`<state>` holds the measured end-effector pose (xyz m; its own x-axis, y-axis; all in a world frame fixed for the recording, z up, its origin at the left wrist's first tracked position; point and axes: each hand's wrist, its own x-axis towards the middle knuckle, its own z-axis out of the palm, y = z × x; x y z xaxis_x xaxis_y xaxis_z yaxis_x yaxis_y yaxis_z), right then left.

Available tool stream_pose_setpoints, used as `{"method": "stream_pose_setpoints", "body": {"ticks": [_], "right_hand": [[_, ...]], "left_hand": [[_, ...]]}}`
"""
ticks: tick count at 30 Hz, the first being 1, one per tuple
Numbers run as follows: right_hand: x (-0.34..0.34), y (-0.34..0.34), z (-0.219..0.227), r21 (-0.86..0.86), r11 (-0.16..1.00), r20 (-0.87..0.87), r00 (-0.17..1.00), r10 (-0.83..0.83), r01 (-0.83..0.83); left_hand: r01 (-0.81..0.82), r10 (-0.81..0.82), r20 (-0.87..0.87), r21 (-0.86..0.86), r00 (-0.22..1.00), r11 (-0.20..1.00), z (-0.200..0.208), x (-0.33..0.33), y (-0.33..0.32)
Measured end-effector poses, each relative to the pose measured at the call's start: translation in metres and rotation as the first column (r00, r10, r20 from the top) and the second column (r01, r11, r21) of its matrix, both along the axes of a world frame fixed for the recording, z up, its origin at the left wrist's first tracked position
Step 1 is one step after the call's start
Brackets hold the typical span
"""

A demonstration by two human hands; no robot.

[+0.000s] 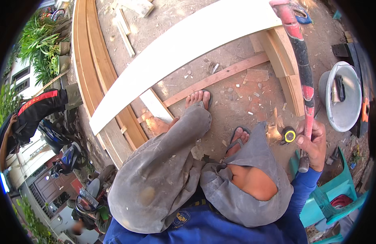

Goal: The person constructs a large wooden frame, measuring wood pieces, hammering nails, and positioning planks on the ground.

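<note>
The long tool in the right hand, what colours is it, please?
The long tool is mostly banded red and black, in the head view.

Passing room lies over the bare ground (pixel 224 107) between the feet (pixel 200 97) and the white board (pixel 188 40), crossed by a wooden strip (pixel 232 72), but the wooden blocks (pixel 277 55) and red-and-black bar (pixel 304 65) (gripped by the right hand (pixel 316 144)) seemingly, depth being unclear, obstruct the way rightward to the basin (pixel 346 114).
</note>
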<state>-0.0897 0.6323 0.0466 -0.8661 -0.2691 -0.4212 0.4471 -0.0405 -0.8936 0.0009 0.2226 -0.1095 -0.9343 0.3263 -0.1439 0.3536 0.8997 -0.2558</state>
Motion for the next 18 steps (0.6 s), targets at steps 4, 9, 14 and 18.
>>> {"method": "stream_pose_setpoints", "body": {"ticks": [4,9,14,18], "right_hand": [[0.007,-0.011,-0.008,0.001,0.999,0.101,0.993,0.053,-0.054],[0.023,0.004,0.005,0.004,0.989,0.031,0.989,0.146,-0.146],[0.030,0.002,0.004,0.113,0.987,0.023,0.994,0.110,-0.112],[0.036,0.005,0.022,0.302,0.929,-0.191,0.968,-0.160,0.213]], "left_hand": [[-0.534,0.453,0.586,-0.040,0.672,0.844,-0.038,-0.017,0.027],[-0.413,0.368,0.257,0.150,0.894,0.898,-0.076,0.037,-0.087],[-0.876,0.824,0.360,-0.038,0.437,0.481,0.047,0.008,-0.249],[-0.665,0.511,0.468,0.260,0.721,0.700,0.063,-0.041,-0.177]]}}
